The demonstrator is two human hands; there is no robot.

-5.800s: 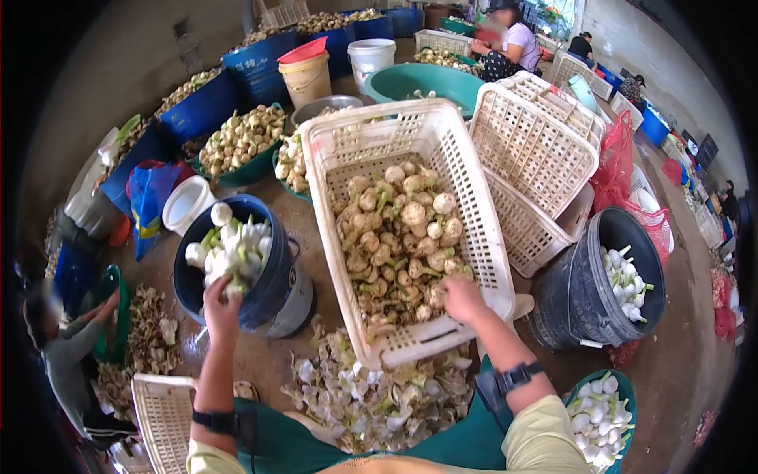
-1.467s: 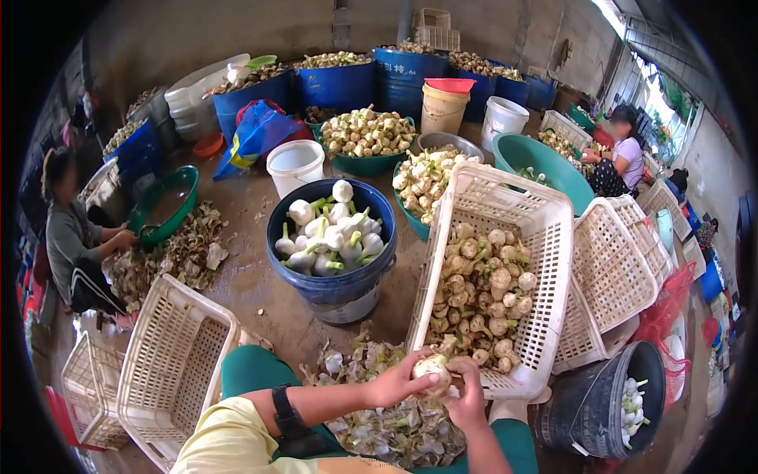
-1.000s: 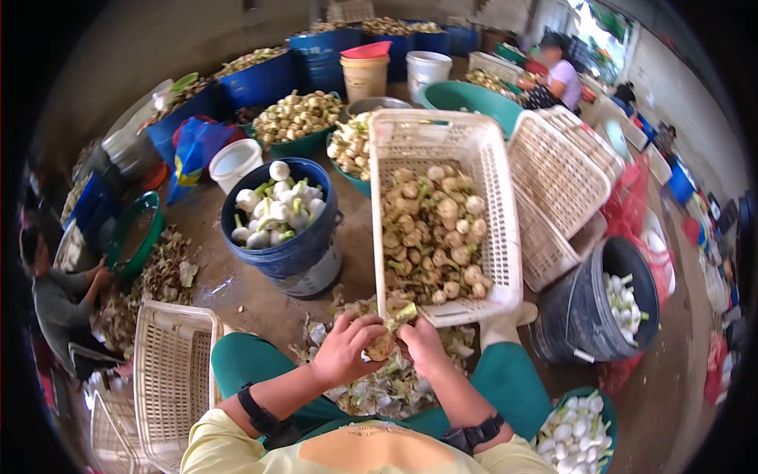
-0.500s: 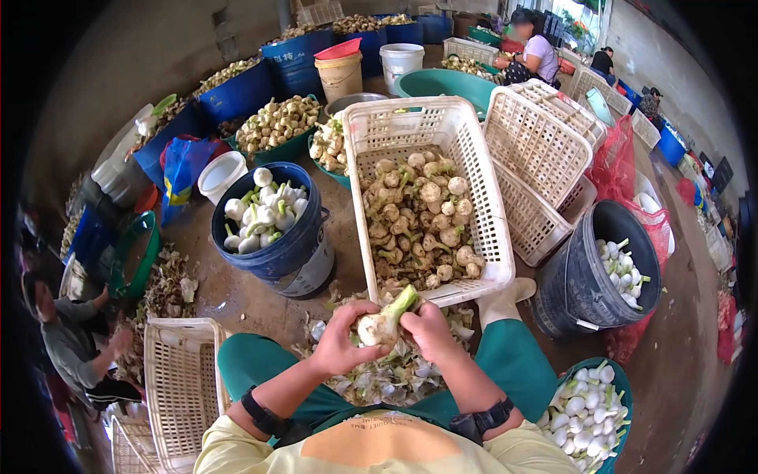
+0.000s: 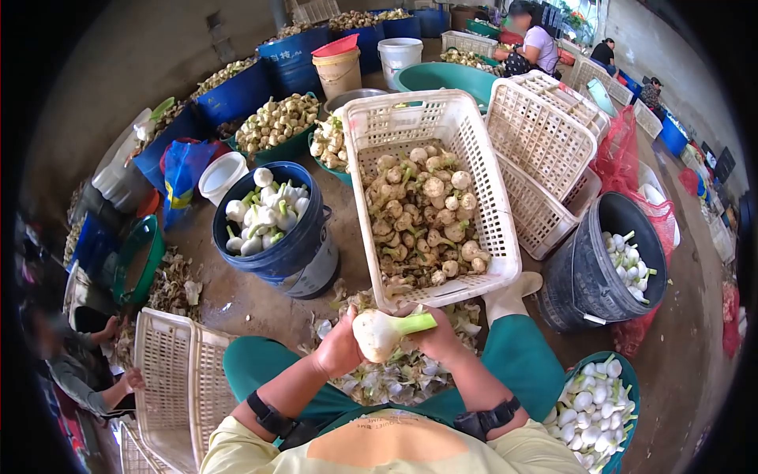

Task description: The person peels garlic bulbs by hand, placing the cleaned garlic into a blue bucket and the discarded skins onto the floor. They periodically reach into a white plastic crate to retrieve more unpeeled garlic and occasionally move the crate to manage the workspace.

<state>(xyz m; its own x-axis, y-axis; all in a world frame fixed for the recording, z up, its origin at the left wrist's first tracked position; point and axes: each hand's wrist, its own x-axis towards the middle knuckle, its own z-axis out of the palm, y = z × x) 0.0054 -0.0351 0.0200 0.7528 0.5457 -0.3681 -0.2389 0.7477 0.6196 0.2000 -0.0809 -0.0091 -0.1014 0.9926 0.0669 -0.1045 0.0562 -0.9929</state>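
Low in the middle of the frame, the left hand and the right hand meet above the person's lap, with a peeled white bulb held between them. The left hand is curled round the bulb's round end from the left side. The right hand closes on it from the right, its fingers under the green stalk, which lies almost level and points toward the right of the frame. Both hands grip the bulb firmly (no open palm on either side).

The bulb is held just below the near rim of a white crate that fills the centre of the frame and holds a heap of brownish, unpeeled bulbs. Directly under the hands, between the green-trousered knees, lies a pile of peelings.

Left of the crate stands a blue bucket heaped with clean white bulbs, their green stalks poking up. At the right of the frame is a dark bucket with a few white bulbs in its bottom. In the lower right corner a teal basin is full of more peeled ones.

Empty crates lean stacked at the upper right, just beside the full crate. Two more empty crates lie at the lower left. Beyond these, at the lower left edge, a co-worker's hand shows, and another person sits at the top of the frame.
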